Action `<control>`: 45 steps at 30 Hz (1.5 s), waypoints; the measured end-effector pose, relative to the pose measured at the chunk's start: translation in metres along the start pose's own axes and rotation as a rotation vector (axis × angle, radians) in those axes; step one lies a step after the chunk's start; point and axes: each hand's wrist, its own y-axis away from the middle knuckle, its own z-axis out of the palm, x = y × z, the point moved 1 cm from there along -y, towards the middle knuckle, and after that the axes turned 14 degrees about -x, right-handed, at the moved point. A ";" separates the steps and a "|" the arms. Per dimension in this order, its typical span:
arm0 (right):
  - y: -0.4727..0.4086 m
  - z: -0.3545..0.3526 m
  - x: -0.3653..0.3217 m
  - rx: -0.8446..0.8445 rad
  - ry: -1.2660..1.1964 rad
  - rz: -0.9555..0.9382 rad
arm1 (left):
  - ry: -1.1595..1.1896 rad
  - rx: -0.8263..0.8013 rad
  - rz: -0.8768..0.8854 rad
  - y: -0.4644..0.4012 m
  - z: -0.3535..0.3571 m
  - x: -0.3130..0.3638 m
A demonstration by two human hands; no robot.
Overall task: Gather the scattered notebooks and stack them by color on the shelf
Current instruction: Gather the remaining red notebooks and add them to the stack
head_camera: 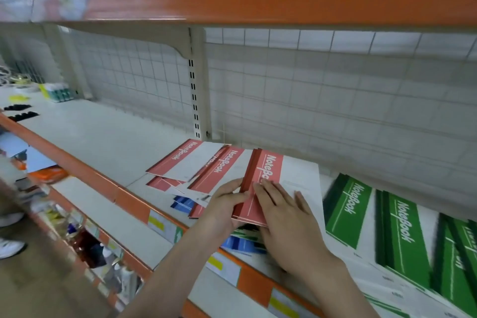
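Orange-edged store shelf carrying everything, wire grid at its back, price labels along its front lip. At the right end of the shelf, green notebooks in overlapping rows, running out to the front edge. Mid-shelf toward the back, loose red notebooks fanned crookedly over one another, not yet squared. Near the front edge under both forearms, blue notebooks, half buried, another blue corner poking out beside the red fan. Held red stack raised slightly above the shelf's middle, spine ends pointing at the front edge. Left hand curled round the stack's left edge, thumb on top; right hand flat over the cover, fingers nearly straight, pressing rather than gripping. Likely trouble: slick covers sliding apart under so light a hold, skewing the stack on landing. Also probable: setting down on the uneven red fan, tipping the pile toward the front edge, or burying a blue book under red. Forearms brushing the blue ones off the lip, a smaller risk.
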 end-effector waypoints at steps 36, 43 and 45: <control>-0.111 0.013 -0.024 0.042 -0.041 0.256 | -1.680 0.046 -0.349 -0.094 -0.093 0.051; -0.118 0.012 -0.034 0.064 -0.054 0.227 | -1.275 -0.028 -0.204 -0.113 -0.118 0.057; -0.119 0.015 -0.037 0.066 -0.047 0.200 | -1.039 -0.045 -0.178 -0.117 -0.121 0.059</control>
